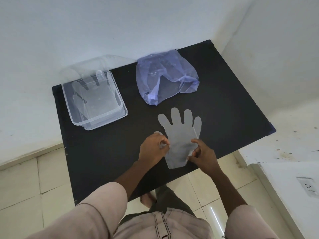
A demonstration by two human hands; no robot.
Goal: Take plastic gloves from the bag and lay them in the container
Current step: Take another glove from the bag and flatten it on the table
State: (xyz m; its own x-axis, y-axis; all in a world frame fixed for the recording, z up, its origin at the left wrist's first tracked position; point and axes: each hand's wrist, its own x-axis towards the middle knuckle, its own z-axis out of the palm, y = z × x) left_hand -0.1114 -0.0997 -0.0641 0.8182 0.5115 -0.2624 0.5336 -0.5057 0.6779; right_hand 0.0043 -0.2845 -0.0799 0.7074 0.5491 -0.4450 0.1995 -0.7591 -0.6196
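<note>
Two hands work on one glove (181, 135) lying flat on the tabletop (224, 100). I would lift it evenly by both edges so it stays smooth for the container (110, 116). My left hand (153, 149) pinches its left edge; my right hand (202, 156) touches the right edge, fingers half curled.

Gloves, bag and container on the black tabletop

A translucent grey plastic glove (181, 137) lies flat near the tabletop's (224, 94) front edge, fingers spread and pointing away, cuff toward the person, its thumb at the left. The crumpled bluish see-through bag (165, 78) sits just beyond it at the back. The clear square container (95, 99) stands well to the left, open, with at least one glove (91, 94) laid inside, fingers reaching up the far wall.
</note>
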